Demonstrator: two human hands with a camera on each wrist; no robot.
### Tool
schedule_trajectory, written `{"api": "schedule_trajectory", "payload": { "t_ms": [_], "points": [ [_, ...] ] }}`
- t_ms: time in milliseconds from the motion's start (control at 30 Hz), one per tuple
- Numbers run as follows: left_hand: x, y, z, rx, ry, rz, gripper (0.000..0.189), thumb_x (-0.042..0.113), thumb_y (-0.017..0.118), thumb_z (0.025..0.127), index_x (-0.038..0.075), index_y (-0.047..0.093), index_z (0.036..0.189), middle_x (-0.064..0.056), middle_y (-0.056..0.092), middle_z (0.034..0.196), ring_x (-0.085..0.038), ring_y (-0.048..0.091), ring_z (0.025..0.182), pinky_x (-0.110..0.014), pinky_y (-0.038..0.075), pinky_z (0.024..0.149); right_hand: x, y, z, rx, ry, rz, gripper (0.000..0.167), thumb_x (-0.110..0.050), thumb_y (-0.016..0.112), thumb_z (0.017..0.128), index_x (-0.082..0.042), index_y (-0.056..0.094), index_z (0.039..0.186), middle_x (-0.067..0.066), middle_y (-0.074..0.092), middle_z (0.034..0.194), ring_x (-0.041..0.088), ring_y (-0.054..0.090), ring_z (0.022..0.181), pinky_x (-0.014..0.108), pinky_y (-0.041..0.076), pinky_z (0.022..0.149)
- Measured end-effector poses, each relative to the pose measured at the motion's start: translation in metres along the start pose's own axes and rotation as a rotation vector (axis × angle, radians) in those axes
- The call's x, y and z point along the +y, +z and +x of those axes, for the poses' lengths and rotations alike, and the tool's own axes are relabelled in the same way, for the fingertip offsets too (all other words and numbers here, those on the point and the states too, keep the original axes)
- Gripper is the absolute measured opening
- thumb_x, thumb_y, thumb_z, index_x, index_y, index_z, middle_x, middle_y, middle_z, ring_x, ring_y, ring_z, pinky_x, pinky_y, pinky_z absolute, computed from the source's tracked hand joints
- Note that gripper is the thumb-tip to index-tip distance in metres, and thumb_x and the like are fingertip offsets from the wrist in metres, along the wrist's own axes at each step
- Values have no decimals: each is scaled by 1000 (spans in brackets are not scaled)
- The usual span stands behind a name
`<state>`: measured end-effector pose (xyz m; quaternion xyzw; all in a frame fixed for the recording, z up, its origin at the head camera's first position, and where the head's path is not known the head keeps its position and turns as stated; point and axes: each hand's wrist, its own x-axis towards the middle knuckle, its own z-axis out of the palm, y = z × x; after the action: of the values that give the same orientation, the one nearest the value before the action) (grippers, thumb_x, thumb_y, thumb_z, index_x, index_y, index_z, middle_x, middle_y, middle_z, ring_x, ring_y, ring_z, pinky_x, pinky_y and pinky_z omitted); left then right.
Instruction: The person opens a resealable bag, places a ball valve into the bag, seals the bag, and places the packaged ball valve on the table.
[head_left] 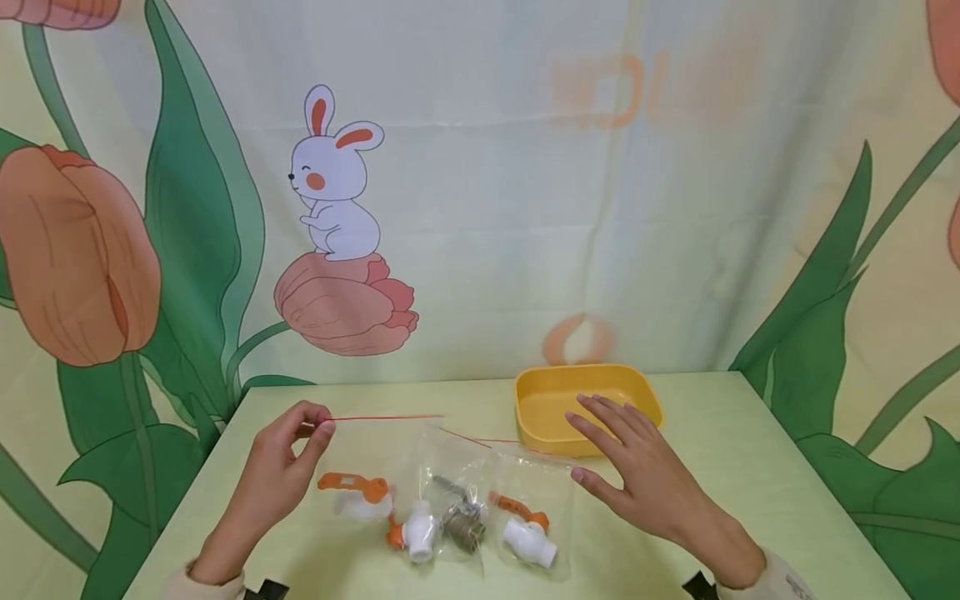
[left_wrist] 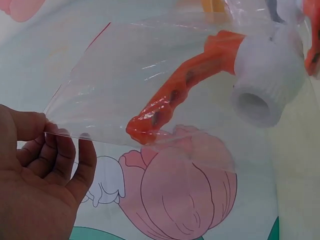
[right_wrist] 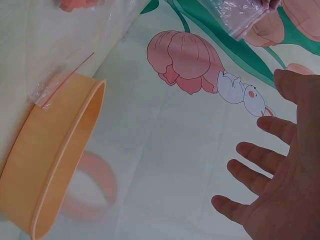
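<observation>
My left hand (head_left: 279,467) pinches the corner of a clear zip bag (left_wrist: 95,100) with a red strip along its top edge. Inside that bag is a white plastic valve (left_wrist: 267,70) with an orange handle (left_wrist: 175,90). Over the front side of the yellow tray (head_left: 525,417), my right hand (head_left: 648,483) is spread with straight fingers and holds nothing. Between the hands are a metal valve (head_left: 463,529) with a grey lever in a clear bag, a white valve (head_left: 420,532) with an orange part, and a bagged white valve (head_left: 528,543) with an orange handle.
The pale table (head_left: 622,558) ends at a hanging cloth (head_left: 487,250) printed with tulips, leaves and a rabbit. The tray stands at the table's back, right of the middle, with a red-striped bag edge (head_left: 498,441) close to its front left.
</observation>
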<state>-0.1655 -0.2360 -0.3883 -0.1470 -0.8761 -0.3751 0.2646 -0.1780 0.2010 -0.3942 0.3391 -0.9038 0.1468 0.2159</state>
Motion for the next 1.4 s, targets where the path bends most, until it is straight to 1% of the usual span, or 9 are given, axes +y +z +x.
{"api": "schedule_trajectory", "payload": {
  "t_ms": [233, 367, 533, 667, 800, 900, 1000, 1133, 1400],
  "points": [
    [-13, -5, -6, -23, -43, 22, 4, 5, 60, 96, 8, 60, 98, 1, 61, 88, 0, 56, 85, 0, 41, 85, 0, 1, 0, 3, 1, -2, 63, -45, 65, 92, -24, 45, 147, 2, 38, 157, 26, 36, 144, 50, 23, 121],
    [-20, -6, -6, -30, -65, 33, 4, 8, 59, 97, 5, 61, 99, -3, 63, 89, 0, 56, 84, -1, 42, 83, 1, 2, 1, 5, 2, -2, 63, -44, 65, 92, -25, 44, 147, 1, 38, 157, 26, 37, 144, 52, 25, 119],
    [-33, 0, -3, -55, -148, 63, 11, 15, 57, 100, 5, 61, 101, -6, 65, 91, -11, 58, 88, -7, 45, 80, 2, 4, 0, 4, 2, -2, 62, -44, 65, 92, -25, 44, 147, 1, 38, 157, 26, 38, 143, 53, 28, 117],
    [-45, 8, 4, -49, -215, 84, 15, 18, 57, 100, 4, 61, 104, -8, 65, 94, -20, 59, 91, -13, 47, 79, 4, 5, 1, 17, -2, 0, 61, -43, 66, 91, -24, 46, 146, 4, 41, 155, 28, 40, 141, 55, 31, 114],
    [-55, 16, 13, -26, -249, 93, 17, 19, 57, 100, 3, 62, 105, -10, 66, 91, -21, 58, 87, -18, 47, 75, 6, 6, 1, 30, -4, 0, 60, -42, 67, 91, -22, 48, 144, 6, 43, 153, 29, 41, 139, 56, 34, 112],
    [-64, 22, 19, -11, -280, 96, 17, 18, 58, 100, 3, 62, 105, -11, 64, 88, -21, 54, 82, -18, 46, 69, 7, 8, 1, 31, -8, -1, 59, -41, 67, 91, -21, 49, 144, 6, 43, 154, 30, 42, 139, 56, 34, 112],
    [-73, 29, 26, 0, -307, 102, 18, 18, 58, 99, 2, 62, 105, -13, 65, 89, -23, 56, 82, -15, 46, 68, 7, 8, 1, 32, -8, -1, 59, -41, 67, 91, -20, 50, 143, 5, 42, 154, 30, 42, 139, 56, 34, 112],
    [-85, 38, 36, -6, -338, 110, 21, 19, 58, 100, 1, 62, 107, -15, 66, 94, -25, 59, 89, -17, 47, 72, 7, 8, 1, 34, -5, 4, 58, -40, 68, 91, -20, 50, 142, 5, 42, 154, 31, 42, 139, 56, 35, 111],
    [-102, 62, 53, -61, -368, 116, 20, 18, 57, 100, 0, 62, 107, -16, 64, 95, -27, 56, 89, -28, 46, 73, 8, 12, 1, 39, -7, 11, 57, -39, 68, 91, -20, 51, 142, 6, 44, 153, 31, 43, 137, 56, 37, 110]
  ]
}}
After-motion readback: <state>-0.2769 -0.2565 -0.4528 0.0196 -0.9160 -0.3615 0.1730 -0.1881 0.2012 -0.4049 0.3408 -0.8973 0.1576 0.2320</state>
